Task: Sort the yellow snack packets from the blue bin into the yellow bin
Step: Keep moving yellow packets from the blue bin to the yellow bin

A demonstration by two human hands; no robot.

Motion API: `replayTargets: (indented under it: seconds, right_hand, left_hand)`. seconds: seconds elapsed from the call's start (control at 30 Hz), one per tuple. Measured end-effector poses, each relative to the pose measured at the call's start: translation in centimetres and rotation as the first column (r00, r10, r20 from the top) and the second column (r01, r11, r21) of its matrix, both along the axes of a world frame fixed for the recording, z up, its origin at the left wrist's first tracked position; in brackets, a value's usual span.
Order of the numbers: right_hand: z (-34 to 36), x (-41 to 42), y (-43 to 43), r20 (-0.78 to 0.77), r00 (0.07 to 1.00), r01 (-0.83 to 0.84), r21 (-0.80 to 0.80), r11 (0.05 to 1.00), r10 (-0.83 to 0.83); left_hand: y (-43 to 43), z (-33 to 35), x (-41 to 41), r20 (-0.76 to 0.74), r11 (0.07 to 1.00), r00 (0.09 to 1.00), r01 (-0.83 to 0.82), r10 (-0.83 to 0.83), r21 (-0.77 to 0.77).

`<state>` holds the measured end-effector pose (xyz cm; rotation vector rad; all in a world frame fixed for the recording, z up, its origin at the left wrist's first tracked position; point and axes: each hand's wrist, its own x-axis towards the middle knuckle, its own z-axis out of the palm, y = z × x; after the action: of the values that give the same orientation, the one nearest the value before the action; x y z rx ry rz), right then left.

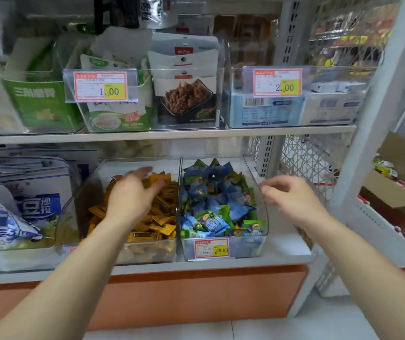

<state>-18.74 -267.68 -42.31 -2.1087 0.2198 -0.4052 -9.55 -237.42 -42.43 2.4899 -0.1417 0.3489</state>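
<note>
Step in hand, as judged: drop-off over the yellow bin, with a further reach into the blue bin not yet begun.

Left hand palm down above the yellow pile, fingers straight and apart, gripping nothing visible. Blurred, so contact with the pile cannot be confirmed. Right hand at 3 o'clock of the blue bin, just outside its right wall, fingers loosely curled, empty.

Yellow snack packets heaped in the yellow bin, side by side with the blue bin at its 9 o'clock. Blue and green packets filling the blue bin. Possibly yellow slivers toward its 5 o'clock corner, too small to confirm.

Recommended: enter over the wall from 3 o'clock, part the blue packets with fingertips, pinch one yellow packet by a short end, and lift clear before crossing toward 9 o'clock.

Orientation: short rectangles, flat and jumbled. Front-row long axes roughly 9 to 3 o'clock, others skewed 10 to 4.
</note>
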Motion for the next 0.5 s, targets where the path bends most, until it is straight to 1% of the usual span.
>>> replayTargets:
  seconds: [0.03, 0.07, 0.1, 0.13, 0.17, 0.2, 0.27, 0.3, 0.33, 0.37, 0.4, 0.47, 0.5]
  right_hand:
    - [-0.7, -0.3, -0.5, 0.007, 1.000, 0.016, -0.070, 0.997, -0.016]
    - [-1.3, -0.5, -0.8, 0.016, 1.000, 0.007, -0.139, 0.990, -0.005]
    - [-1.8, -0.6, -0.8, 0.024, 0.999, -0.024, -0.215, 0.976, 0.030]
    - [-2.2, -0.7, -0.6, 0.030, 0.996, -0.067, -0.297, 0.953, 0.079]
    - [-2.5, -0.7, -0.4, 0.029, 0.990, -0.121, -0.370, 0.921, 0.141]
    - [-2.7, -0.5, 0.0, 0.011, 0.979, -0.181, -0.425, 0.887, 0.205]
    - [-3.2, -0.2, 0.7, -0.091, 0.953, -0.292, -0.534, 0.794, 0.289]
    - [-3.6, 0.0, 1.0, -0.161, 0.942, -0.328, -0.622, 0.711, 0.294]
    - [-4.0, 0.2, 1.1, -0.223, 0.934, -0.353, -0.710, 0.609, 0.281]
    - [-4.4, 0.4, 1.2, -0.267, 0.928, -0.369, -0.766, 0.527, 0.262]
    - [-4.6, 0.4, 1.1, -0.290, 0.924, -0.377, -0.788, 0.486, 0.248]
    - [-4.7, 0.5, 0.8, -0.303, 0.922, -0.385, -0.792, 0.473, 0.242]
    - [-4.8, 0.7, 0.7, -0.315, 0.917, -0.396, -0.790, 0.469, 0.244]
  left_hand:
    - [-0.1, 0.3, 0.0, 0.012, 0.993, 0.999, -0.047, 0.046, 0.105]
    - [-0.7, 0.5, -0.5, 0.064, 0.987, 0.996, -0.063, 0.054, 0.146]
    - [-1.5, 0.5, -1.3, 0.140, 0.991, 0.990, -0.036, 0.018, 0.127]
    - [-2.6, 0.2, -2.3, 0.211, 0.995, 0.976, 0.041, -0.060, 0.091]
    - [-3.8, -0.4, -3.5, 0.256, 0.985, 0.953, 0.146, -0.164, 0.088]
    - [-5.1, -1.2, -4.7, 0.254, 0.958, 0.926, 0.250, -0.278, 0.138]
    - [-7.3, -3.0, -6.5, 0.171, 0.864, 0.866, 0.413, -0.470, 0.286]
    - [-8.1, -4.0, -6.9, 0.130, 0.827, 0.843, 0.462, -0.522, 0.321]
    - [-8.6, -4.8, -6.8, 0.099, 0.808, 0.833, 0.487, -0.544, 0.331]
    - [-9.0, -5.4, -6.6, 0.088, 0.801, 0.830, 0.495, -0.551, 0.337]
    - [-9.1, -5.9, -6.4, 0.090, 0.794, 0.831, 0.484, -0.548, 0.367]
    - [-9.3, -6.4, -5.9, 0.128, 0.784, 0.844, 0.414, -0.521, 0.462]
    - [-9.3, -6.6, -5.7, 0.151, 0.791, 0.855, 0.373, -0.496, 0.485]
